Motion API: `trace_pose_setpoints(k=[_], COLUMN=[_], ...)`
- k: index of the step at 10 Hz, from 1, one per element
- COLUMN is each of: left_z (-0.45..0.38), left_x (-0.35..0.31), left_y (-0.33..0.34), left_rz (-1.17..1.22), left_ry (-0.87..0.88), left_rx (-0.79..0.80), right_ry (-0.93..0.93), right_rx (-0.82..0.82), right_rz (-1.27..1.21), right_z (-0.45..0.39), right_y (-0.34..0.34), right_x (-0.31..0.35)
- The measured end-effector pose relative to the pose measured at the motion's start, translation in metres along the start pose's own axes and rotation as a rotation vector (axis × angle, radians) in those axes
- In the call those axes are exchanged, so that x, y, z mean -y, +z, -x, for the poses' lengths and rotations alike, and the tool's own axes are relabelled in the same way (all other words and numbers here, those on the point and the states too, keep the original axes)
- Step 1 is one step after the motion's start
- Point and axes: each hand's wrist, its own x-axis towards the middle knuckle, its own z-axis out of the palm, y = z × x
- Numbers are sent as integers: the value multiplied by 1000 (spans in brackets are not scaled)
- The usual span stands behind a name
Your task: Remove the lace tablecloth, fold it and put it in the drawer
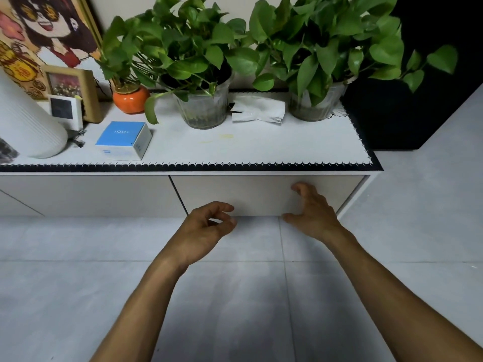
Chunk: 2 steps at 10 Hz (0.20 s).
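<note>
Here, a person's right hand (312,210) spreads open-fingered against the closed drawer (261,194) front, while the left hand (209,226) hovers near its lower edge, loosely curled and empty. No lace tablecloth can be made out; it may already lie inside. Being lace, it would likely be light, limp and snag-prone, best gripped by its corners.

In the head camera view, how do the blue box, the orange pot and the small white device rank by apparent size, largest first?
1. blue box
2. orange pot and white device: they look alike in size, so I do not rank them.
</note>
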Motion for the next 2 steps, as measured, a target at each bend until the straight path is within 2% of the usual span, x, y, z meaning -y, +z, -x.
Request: trace_pose_setpoints(k=[1, 2], left_z=[2, 8], left_x=[-1, -10], left_y=[6, -5], left_rz=[-25, 27], left_ry=[-4, 139], left_rx=[24, -16], right_ry=[-21, 7], right_rx=[18, -20], right_rz=[-36, -366], right_z=[4, 16], right_y=[-2, -12], right_x=[3, 13])
